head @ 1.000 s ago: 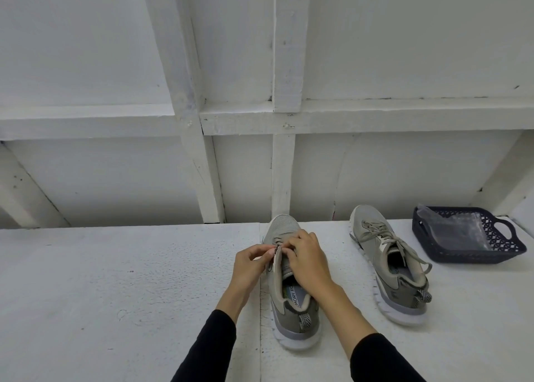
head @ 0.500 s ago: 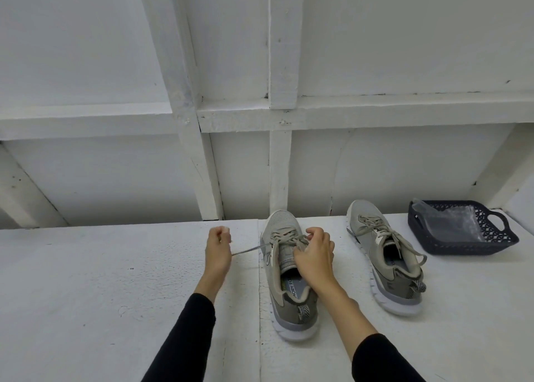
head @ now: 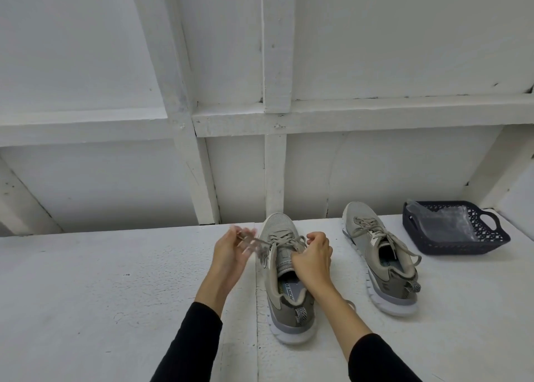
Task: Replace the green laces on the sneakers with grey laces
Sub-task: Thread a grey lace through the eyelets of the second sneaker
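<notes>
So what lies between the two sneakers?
Head view: mostly bare white tabletop between the near sneaker and the far sneaker, plus the right hand and forearm.

long black sleeves (head: 192, 344) cover both forearms, ending short of the bare wrists.

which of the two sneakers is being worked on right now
The grey-green mesh sneaker between both hands; the matching sneaker beside the dark plastic basket sits untouched, still tied.

Two sneakers stand on the surface (head: 115, 295): the near sneaker (head: 284, 283) in the middle, the second sneaker (head: 381, 263) to its right, the basket (head: 462, 247) farther right, holding a plastic bag (head: 445, 222).
</notes>
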